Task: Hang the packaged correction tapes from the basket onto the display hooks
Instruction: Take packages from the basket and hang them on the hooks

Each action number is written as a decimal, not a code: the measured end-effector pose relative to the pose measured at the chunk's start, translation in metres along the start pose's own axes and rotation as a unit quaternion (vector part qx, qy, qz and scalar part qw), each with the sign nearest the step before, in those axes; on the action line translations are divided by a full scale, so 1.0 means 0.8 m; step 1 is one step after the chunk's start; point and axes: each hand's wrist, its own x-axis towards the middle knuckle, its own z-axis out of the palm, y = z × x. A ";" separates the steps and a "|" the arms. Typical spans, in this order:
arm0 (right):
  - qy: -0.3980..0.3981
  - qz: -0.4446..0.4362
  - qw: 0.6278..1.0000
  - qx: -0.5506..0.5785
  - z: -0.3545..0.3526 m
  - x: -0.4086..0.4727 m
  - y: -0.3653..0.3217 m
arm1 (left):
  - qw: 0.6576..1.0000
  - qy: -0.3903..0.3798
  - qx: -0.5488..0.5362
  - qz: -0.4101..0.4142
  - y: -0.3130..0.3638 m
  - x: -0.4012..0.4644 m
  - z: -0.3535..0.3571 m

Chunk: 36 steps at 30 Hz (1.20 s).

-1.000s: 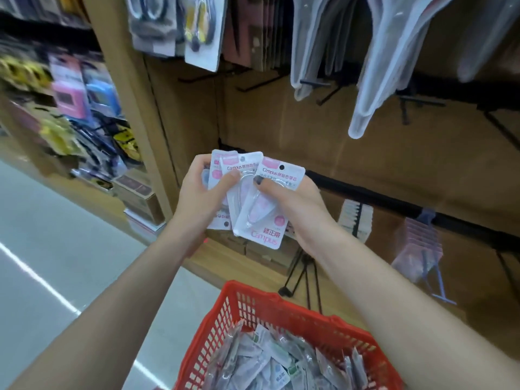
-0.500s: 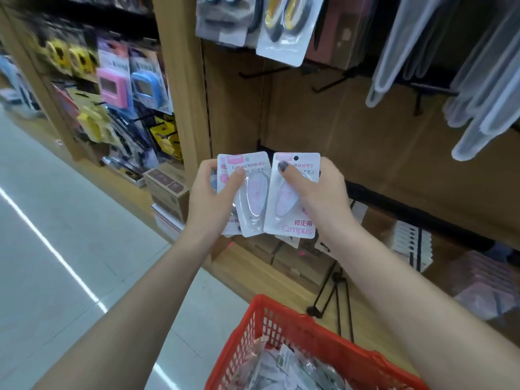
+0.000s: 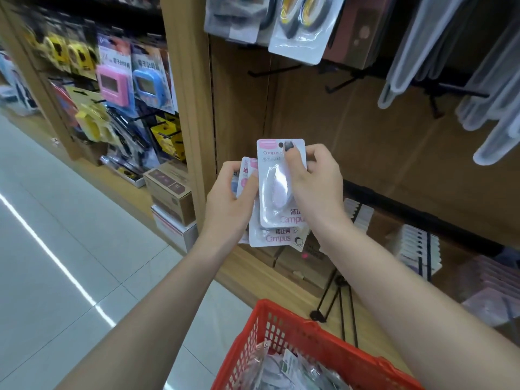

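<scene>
Several packaged correction tapes [image 3: 277, 192] fanned above red basket [image 3: 304, 337]: top pack pinched by right hand [image 3: 315, 187], rest clamped in left hand [image 3: 230, 204]. Loose packs risk being dropped; hang hole partly covered by thumb, bare hook [image 3: 274, 70] could be missed.

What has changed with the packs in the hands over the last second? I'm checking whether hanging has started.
The right hand slid its front pack left over the packs in the left hand, closing the fan into a stack. Both hands still grip; nothing is hung yet. The red basket stays below.
</scene>
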 end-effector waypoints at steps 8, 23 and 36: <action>-0.090 0.261 0.944 0.182 0.007 0.014 -0.003 | 0.996 0.079 -0.016 -0.031 -0.004 0.014 -0.018; -0.103 0.073 0.963 0.238 0.043 0.052 -0.045 | 0.985 0.166 0.000 -0.056 -0.008 0.034 -0.053; -0.079 -0.002 0.983 0.165 0.093 0.083 -0.049 | 0.978 0.184 0.075 -0.062 -0.013 0.042 -0.071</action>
